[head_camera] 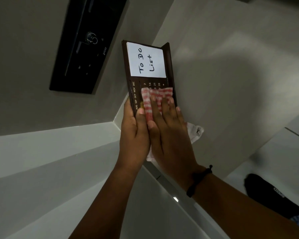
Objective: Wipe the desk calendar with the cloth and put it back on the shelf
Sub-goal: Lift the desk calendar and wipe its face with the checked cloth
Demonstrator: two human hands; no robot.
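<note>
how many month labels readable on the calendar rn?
5: AUG, SEP, OCT, NOV, DEC, in a row along the left edge of the desk calendar. The left hand gripping that edge likely hides the earlier months.

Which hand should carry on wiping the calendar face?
Probably the right hand: it lies flat on the cloth against the desk calendar. The left hand has its grip on the calendar's lower edge.

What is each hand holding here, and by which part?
The left hand grips the desk calendar by its lower left edge. The right hand presses the checked cloth flat against its face.
</note>
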